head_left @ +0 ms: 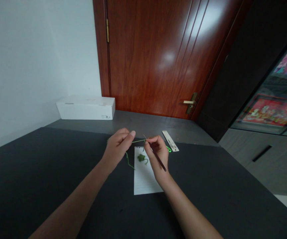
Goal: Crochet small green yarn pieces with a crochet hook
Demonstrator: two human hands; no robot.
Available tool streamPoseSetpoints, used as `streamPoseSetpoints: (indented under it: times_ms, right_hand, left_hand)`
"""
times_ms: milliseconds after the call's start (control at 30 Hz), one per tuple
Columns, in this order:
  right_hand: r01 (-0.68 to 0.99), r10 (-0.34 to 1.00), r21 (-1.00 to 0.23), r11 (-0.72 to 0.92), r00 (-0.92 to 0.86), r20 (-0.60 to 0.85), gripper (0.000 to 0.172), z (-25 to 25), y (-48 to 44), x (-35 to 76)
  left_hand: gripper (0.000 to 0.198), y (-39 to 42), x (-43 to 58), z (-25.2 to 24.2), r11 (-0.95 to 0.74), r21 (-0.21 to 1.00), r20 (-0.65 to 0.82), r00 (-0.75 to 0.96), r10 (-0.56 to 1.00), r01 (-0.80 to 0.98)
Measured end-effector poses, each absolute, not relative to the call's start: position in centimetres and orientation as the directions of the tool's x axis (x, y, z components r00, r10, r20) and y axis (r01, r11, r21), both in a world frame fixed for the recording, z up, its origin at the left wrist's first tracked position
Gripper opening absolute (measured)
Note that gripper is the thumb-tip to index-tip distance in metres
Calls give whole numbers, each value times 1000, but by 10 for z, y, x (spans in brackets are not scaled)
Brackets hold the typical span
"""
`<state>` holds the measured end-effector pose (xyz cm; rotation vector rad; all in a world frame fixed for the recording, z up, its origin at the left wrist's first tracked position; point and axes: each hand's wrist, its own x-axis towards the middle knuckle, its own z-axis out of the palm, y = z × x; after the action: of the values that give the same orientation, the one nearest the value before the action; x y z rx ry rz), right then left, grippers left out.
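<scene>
My right hand (158, 154) is closed around a crochet hook (159, 160) with a dark handle; its thin metal tip points up and away. Green yarn (138, 141) runs taut from the hook's tip to my left hand (118, 146), whose fingers are curled and pinched on it. A loose yarn tail hangs below the left hand toward the paper. Under and between the hands lies a lined white notepad sheet (145, 182). On it rests a small dark green crocheted piece (141, 157) with a short curled tail.
Beyond my right hand lie a pale narrow card (170, 141) and a bright green plastic item (168, 149), partly hidden. A long white box (87, 108) stands at the back left by the wall. The dark tabletop (103, 205) ends near a wooden door (153, 59); a cabinet (265, 159) stands right.
</scene>
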<state>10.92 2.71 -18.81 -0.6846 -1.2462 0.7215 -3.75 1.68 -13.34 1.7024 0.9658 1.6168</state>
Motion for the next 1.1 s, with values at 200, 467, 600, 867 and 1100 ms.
streamPoseSetpoints:
  times_ms: [200,467,600,867,1100]
  right_hand:
    - [-62,733,-743,667,233,639,10,-185,26,108]
    - [-173,771,-753,635,198,605,16,-180,19,105]
    - [-198,792,-767,610,161,589,16,-177,16,105]
    - [-208,815,-788,579,145,560,15,-174,11,107]
    - [-88,704,-702,707,175,688,4,-174,4,107]
  left_hand:
    - [17,19,-34,-138,-673,460,768,121,629,579]
    - [46,-1,-7,-147,-509,860,508,-44,860,-28]
    - [45,-2,-7,-145,-398,885,394,-68,917,-241]
    - [45,-3,-9,-139,-373,874,375,-56,925,-313]
    - [35,0,-8,-139,-322,848,328,-60,943,-421]
